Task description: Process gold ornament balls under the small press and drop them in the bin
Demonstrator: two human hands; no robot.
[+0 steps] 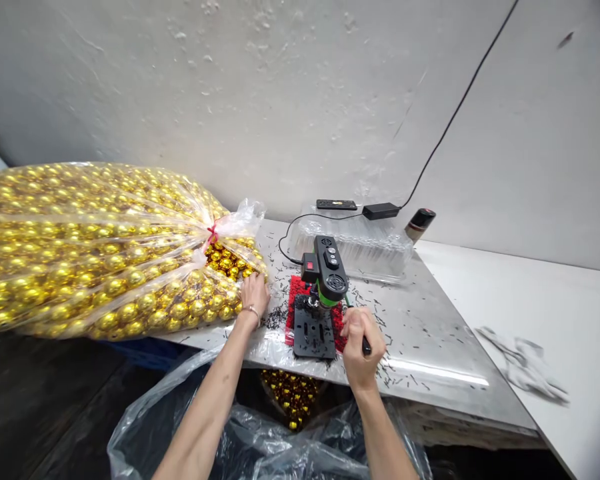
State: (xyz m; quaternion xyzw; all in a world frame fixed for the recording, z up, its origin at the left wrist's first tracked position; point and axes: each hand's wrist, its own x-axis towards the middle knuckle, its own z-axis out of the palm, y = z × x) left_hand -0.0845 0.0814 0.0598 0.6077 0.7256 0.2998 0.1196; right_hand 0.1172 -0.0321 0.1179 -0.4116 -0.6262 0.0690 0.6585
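Note:
My left hand, with a bracelet at the wrist, is at the edge of a heap of shiny gold balls beside a big clear plastic bag full of the same balls. Its fingers curl downward and their tips are hidden. My right hand is wrapped round the black-ended lever handle of a small black and green bench drill press. The press's slotted base plate rests on a red mat. What lies under the drill head is too small to make out.
Dark shavings litter the metal table. Behind the press are a clear plastic tray, a power adapter and a dark-capped can. Below the edge, a plastic liner holds gold balls. White gloves lie right.

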